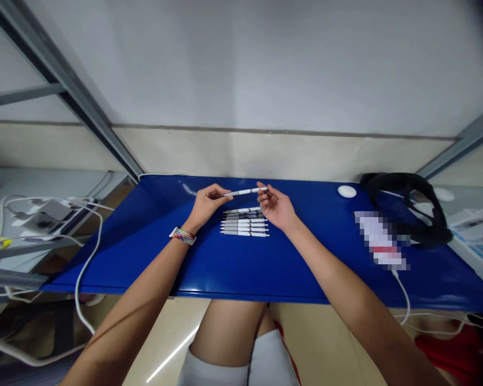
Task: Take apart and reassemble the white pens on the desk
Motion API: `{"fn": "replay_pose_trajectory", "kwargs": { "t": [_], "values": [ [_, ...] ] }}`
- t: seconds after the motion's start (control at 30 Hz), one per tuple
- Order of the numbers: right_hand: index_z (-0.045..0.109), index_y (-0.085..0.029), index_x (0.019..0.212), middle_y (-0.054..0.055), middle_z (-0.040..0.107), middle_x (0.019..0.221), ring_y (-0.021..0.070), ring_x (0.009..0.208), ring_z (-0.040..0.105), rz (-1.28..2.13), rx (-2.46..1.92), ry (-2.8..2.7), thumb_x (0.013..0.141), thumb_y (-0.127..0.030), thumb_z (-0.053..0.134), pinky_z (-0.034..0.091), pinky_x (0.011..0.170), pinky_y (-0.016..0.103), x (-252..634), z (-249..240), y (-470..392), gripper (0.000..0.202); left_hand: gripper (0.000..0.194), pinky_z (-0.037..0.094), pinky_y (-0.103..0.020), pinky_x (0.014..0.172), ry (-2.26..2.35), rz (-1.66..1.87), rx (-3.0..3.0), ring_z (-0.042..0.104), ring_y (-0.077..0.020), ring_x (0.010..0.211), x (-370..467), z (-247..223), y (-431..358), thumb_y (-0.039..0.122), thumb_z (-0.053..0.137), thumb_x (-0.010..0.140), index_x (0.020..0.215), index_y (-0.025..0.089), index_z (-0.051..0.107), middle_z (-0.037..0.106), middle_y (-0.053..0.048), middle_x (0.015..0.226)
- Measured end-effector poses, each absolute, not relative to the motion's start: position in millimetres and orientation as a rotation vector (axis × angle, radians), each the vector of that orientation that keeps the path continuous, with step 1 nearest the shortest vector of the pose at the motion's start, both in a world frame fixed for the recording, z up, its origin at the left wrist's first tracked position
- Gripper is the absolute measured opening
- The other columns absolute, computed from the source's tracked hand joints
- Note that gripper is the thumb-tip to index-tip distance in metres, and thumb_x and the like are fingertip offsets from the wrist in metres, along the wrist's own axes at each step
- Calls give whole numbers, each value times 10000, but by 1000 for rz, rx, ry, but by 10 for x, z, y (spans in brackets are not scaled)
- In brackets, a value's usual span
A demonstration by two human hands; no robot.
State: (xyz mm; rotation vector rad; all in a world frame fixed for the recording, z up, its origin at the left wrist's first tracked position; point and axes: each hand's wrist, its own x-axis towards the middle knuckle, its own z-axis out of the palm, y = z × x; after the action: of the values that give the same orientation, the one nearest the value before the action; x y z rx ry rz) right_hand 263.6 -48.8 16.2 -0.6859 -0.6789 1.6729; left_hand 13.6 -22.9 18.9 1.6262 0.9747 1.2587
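A white and grey pen is held level above the blue table, stretched between my two hands. My left hand pinches its grey end between thumb and fingers. At the white end, my right hand has its thumb and fingertips closed round the pen, palm turned up. Just below lies a stack of several similar pens, side by side and roughly parallel, their tips to the left. One pen near the top of the row looks darker. A colourful band circles my left wrist.
To the right lie a phone-like object, blurred out, with a white cable, a black headband-like strap and a white oval object. White cables and adapters are at the left. Metal posts flank the table; a wall stands behind.
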Motion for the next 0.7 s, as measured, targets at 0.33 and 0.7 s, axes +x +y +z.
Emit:
{"fn": "replay_pose_trajectory", "kwargs": {
  "t": [0.33,0.7],
  "values": [
    [759,-197,1053,32,689,802,131,678,603,1600,-683,-677,929,-431,741,554,601,249,2607,116,-471,265,291,570,-327,758,975,1245,1634,695,-173,784,161,171,-224,383,930,739,833,183,740,801,-61,914],
    [774,-182,998,23,704,751,112,617,603,1658,-677,-484,939,-313,750,555,540,210,2559,211,-532,146,299,568,-323,761,979,1247,1636,701,-174,788,158,169,-220,388,930,744,841,177,741,805,-66,917]
  ]
}}
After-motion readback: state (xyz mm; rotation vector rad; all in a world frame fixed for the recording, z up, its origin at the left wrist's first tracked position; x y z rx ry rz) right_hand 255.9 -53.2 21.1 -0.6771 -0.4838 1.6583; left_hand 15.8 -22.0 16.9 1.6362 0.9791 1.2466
